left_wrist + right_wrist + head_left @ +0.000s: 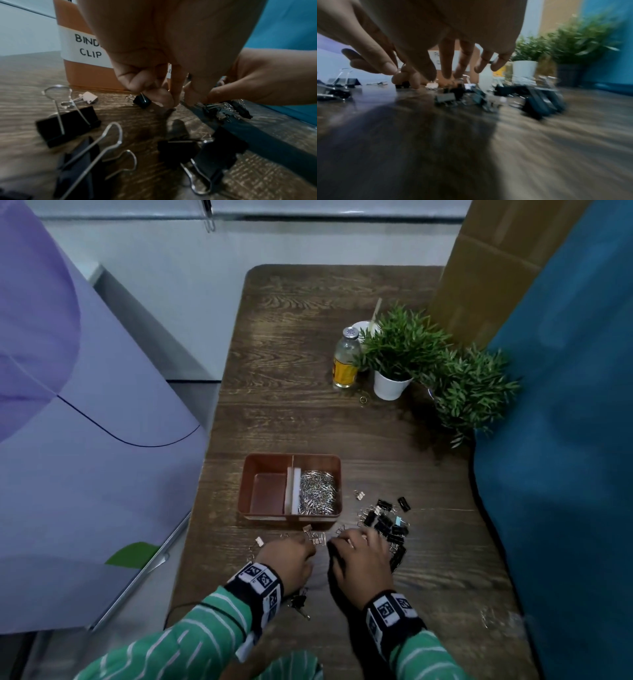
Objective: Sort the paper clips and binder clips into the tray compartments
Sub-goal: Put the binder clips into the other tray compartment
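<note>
Sorting step: paper clips (pixel 317 493) look done, heaped in the R compartment of the tray (pixel 267 456). Binder clips are now in hand, and none are in the tray yet.
Tray: on the worktop (pixel 308 412), just beyond both hands. The L compartment (pixel 269 494) is bare, and its front label (pixel 89 46) reads "BIND… CLIP".
Binder clips (pixel 387 525): mostly black, loose on the worktop R of the tray and in front of it. A few pale ones (pixel 259 541) lie near the L hand.
L hand (pixel 291 558): fingers curled and bunched, fingertips (pixel 163 100) down at the worktop, touching a small black clip (pixel 142 101). Can't tell if it's actually pinched.
R hand (pixel 363 559): fingers (pixel 447 65) spread and hanging over the black pile, holding nothing I can see. This view is blurred.
Progress: approx. halfway, going by one full side and one bare side.
Next move: get a firm pinch on the small clip, by body or wire loop, then lift it over the near wall and drop it L of the divider.
Watch: the clips' wire loops look set to snag on each other, so pick singly or scoop w/ care. Don't let any land in w/ the paper clips.
</note>
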